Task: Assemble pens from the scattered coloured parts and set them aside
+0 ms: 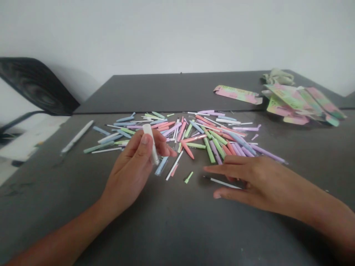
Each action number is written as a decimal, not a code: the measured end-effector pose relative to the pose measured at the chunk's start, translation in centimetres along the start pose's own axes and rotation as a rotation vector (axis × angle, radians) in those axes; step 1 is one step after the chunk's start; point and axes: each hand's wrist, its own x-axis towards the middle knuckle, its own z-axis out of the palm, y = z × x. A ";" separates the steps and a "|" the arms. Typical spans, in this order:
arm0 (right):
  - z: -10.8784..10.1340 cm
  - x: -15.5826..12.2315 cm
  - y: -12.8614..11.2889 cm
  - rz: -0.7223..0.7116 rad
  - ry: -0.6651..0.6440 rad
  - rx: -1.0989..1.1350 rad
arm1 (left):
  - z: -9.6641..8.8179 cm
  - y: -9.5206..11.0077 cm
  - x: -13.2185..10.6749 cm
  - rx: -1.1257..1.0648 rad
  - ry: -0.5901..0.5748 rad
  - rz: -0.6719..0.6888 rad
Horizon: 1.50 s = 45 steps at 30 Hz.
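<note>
My left hand (135, 159) pinches a white pen barrel (148, 135) between thumb and fingers, tilted upright, with a clear lower end. My right hand (246, 177) hovers low over the table, thumb and forefinger spread apart. Between those fingers lies a thin white pen refill (224, 183) with a dark tip; whether a finger touches it I cannot tell. A small green clip piece (189, 177) lies between my hands. Behind them spreads a loose heap of pen parts in green, purple, blue, coral and white, including a coral barrel (188, 149) and a green barrel (209, 150).
One white pen (77, 136) lies apart at the left. Flattened pink and green cartons (294, 103) are piled at the back right, with another carton (237, 94) beside them and a crumpled cloth (279, 77) behind. A black chair (36, 85) stands beyond the dark table's (155, 229) left edge.
</note>
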 end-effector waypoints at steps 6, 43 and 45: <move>2.9 1.7 -1.8 -0.050 0.114 -0.033 | -0.7 0.2 0.8 -0.006 0.080 0.071; 1.9 3.2 -4.1 0.211 0.328 0.773 | 0.4 -0.8 -1.6 0.139 -0.148 -0.144; 1.9 3.4 -3.9 0.242 0.341 0.811 | 0.4 -1.0 -1.8 0.154 -0.178 -0.168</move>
